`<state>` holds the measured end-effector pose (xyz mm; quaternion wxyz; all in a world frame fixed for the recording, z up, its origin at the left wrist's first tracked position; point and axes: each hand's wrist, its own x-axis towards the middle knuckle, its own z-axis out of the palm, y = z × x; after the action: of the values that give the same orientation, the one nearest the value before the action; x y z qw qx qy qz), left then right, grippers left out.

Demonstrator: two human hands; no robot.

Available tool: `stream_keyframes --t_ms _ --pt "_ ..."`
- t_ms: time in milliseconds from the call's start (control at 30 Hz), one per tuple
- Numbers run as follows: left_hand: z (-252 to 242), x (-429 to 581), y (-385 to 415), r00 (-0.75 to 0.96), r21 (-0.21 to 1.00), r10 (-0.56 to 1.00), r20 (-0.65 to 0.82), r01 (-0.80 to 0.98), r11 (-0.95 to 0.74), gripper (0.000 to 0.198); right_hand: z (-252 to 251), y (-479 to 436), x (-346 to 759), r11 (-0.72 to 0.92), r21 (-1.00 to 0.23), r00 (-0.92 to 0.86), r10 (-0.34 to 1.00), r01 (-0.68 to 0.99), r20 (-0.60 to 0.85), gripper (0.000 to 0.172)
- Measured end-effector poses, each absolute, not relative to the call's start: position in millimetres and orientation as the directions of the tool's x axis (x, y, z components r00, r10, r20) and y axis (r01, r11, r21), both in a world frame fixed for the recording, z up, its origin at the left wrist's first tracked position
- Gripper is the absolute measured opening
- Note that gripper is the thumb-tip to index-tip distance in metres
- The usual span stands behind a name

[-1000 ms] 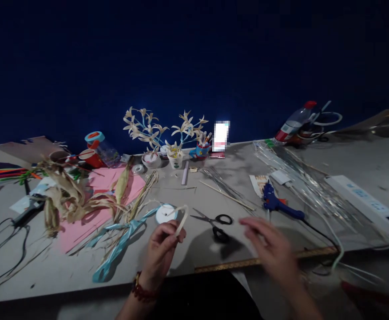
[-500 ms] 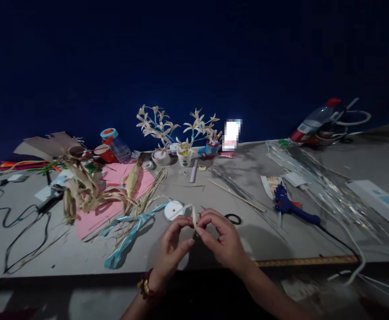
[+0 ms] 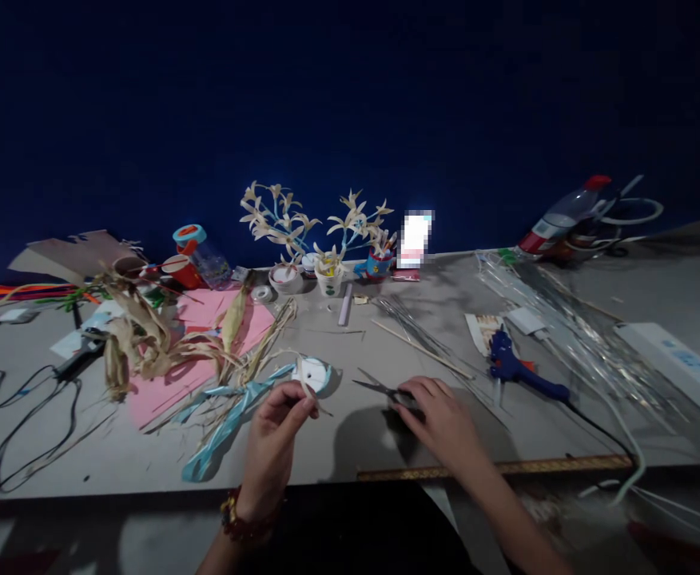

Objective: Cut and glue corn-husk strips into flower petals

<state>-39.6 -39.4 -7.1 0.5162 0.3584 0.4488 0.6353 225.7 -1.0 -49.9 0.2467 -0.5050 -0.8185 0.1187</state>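
My left hand point(image 3: 275, 435) is raised a little over the grey table point(image 3: 506, 423), its fingers pinched on a small folded pale strip point(image 3: 305, 375). Just behind it lies a white ribbon spool point(image 3: 315, 374) with a light blue ribbon point(image 3: 230, 419) trailing to the left. My right hand point(image 3: 439, 415) rests on the table over the black handles of the scissors point(image 3: 379, 389), fingers curled on them. The blades point left, toward the spool.
Dried corn husks point(image 3: 146, 339) lie on pink paper point(image 3: 200, 351) at left, with black cables point(image 3: 26, 407) beyond. Husk flowers in small cups point(image 3: 326, 239) stand at the back. A blue glue gun point(image 3: 518, 367), thin sticks point(image 3: 422, 339), clear wrap point(image 3: 571, 335) and a power strip point(image 3: 679, 359) lie right.
Both hands were together on the pale strip half a second ago. The right hand has let go and moved right onto the scissors; the left keeps the strip, now folded small.
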Motion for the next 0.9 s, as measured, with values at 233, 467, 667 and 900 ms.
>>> stream_keyframes --t_ms 233,467,667,900 --pt "1.6 -34.4 -28.0 -0.199 0.879 0.977 -0.078 -0.475 -0.027 0.016 -61.0 -2.2 244.8 0.453 -0.227 -0.415 0.889 0.862 0.196 0.012" --pt "4.0 -27.5 -22.9 -0.203 0.803 0.965 -0.167 -0.596 0.013 0.02 -53.1 -1.0 250.1 0.112 -0.654 -0.224 0.97 0.748 -0.091 0.021" --pt "0.9 -19.9 -18.3 -0.231 0.773 0.955 -0.188 -0.635 -0.002 0.019 -50.8 -22.4 233.7 -0.287 -0.944 -0.275 0.906 0.164 -0.323 0.05" --pt "5.2 -7.9 -17.5 -0.279 0.816 0.948 -0.153 -0.576 -0.038 0.019 -35.8 -49.2 192.3 -0.432 -0.902 -0.437 0.807 0.02 -0.396 0.057"
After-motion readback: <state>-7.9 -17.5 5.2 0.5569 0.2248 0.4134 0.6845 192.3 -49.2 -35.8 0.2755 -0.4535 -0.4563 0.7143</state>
